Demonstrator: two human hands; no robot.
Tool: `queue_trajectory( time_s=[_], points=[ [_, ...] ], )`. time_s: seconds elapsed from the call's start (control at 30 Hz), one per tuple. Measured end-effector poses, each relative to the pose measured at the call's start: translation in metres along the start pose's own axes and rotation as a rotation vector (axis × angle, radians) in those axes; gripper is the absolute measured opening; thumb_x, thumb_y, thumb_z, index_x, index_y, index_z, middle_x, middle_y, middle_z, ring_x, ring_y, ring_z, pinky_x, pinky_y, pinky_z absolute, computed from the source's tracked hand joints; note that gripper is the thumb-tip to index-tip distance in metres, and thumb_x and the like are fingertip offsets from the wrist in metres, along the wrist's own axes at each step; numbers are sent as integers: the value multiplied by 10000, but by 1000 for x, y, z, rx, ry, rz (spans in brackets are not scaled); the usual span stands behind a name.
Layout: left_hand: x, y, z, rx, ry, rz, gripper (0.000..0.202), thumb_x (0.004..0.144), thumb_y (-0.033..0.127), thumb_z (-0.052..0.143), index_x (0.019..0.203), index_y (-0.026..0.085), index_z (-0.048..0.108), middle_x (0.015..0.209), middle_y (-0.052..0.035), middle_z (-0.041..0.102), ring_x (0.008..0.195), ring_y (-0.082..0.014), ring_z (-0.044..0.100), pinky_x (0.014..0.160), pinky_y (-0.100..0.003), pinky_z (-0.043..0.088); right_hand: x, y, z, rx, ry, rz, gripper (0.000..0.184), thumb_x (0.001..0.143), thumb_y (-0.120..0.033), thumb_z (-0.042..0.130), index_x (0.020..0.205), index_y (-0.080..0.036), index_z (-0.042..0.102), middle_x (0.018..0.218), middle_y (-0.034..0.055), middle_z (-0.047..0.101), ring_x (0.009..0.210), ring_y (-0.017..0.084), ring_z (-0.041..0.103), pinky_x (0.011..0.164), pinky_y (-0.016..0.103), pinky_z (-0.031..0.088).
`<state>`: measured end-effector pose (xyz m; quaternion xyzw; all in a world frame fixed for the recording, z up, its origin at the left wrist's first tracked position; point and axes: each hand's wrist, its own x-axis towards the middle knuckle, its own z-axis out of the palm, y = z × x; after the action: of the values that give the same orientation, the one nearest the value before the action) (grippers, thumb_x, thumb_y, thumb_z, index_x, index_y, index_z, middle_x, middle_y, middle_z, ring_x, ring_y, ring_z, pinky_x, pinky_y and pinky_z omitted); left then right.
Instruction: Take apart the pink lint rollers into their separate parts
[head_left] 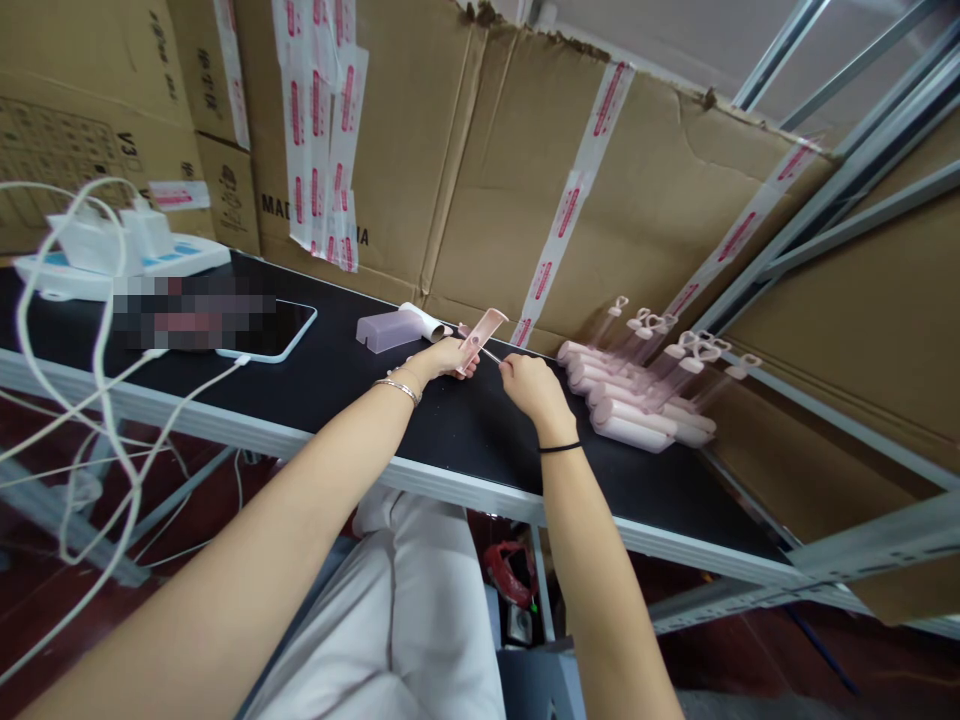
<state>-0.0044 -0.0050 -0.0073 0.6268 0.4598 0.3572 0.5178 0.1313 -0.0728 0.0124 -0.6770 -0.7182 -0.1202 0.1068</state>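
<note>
My left hand (450, 357) is closed around a pale pink, trough-shaped plastic piece (482, 340), tilted upward over the black tabletop. Between my hands runs a thin metal-shafted tool (491, 356); my right hand (531, 385) grips its near end, and its far end points at the pink piece. The handle is hidden in my right fist. Just left of my left hand, a white tubular part (421, 320) lies against a translucent lilac block-shaped piece (388, 331).
Several pink-and-white cylinders (634, 422) with clear sections and heart-shaped loops lie in a pile at the right. A phone (281, 330) with a cable and a white power strip (191, 255) are at the left. Cardboard (465, 180) walls the back; a metal frame (847, 215) stands right.
</note>
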Motion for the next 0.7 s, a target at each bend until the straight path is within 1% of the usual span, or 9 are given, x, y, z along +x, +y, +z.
queue_trajectory(
  time_s=[0.17, 0.3, 0.43, 0.57, 0.7],
  points=[
    [18, -12, 0, 56, 65, 39, 482, 841, 562, 391, 821, 107, 550, 598, -33, 564, 501, -95, 541, 508, -215, 435, -3, -10, -1, -15, 12, 45, 333, 915, -290, 322, 992, -142, 610, 969, 153, 653, 928, 229, 620, 800, 311, 439],
    [31, -21, -2, 89, 57, 83, 490, 842, 569, 381, 788, 111, 546, 638, -54, 593, 514, -108, 562, 489, -222, 443, -6, -14, -2, -14, 32, 66, 339, 911, -292, 326, 976, -131, 616, 960, 164, 648, 918, 240, 625, 787, 317, 449],
    [34, -23, -2, 174, 57, 106, 521, 840, 593, 362, 724, 115, 534, 695, -85, 624, 534, -120, 581, 468, -220, 437, -8, -17, -4, -13, 67, 84, 333, 904, -291, 331, 960, -133, 619, 934, 167, 647, 900, 251, 631, 768, 332, 457],
    [34, -22, -1, 215, 53, 107, 523, 840, 599, 359, 713, 119, 525, 712, -102, 629, 514, -120, 575, 441, -218, 430, -9, -18, -3, -11, 114, 99, 332, 903, -297, 331, 942, -137, 619, 919, 160, 649, 879, 251, 635, 753, 332, 460],
    [32, -20, 0, 226, 47, 111, 512, 851, 587, 346, 709, 124, 511, 725, -104, 633, 507, -113, 568, 433, -205, 420, -9, -17, -3, -5, 103, 104, 320, 896, -295, 344, 934, -139, 622, 913, 161, 649, 873, 254, 636, 747, 333, 462]
  ],
)
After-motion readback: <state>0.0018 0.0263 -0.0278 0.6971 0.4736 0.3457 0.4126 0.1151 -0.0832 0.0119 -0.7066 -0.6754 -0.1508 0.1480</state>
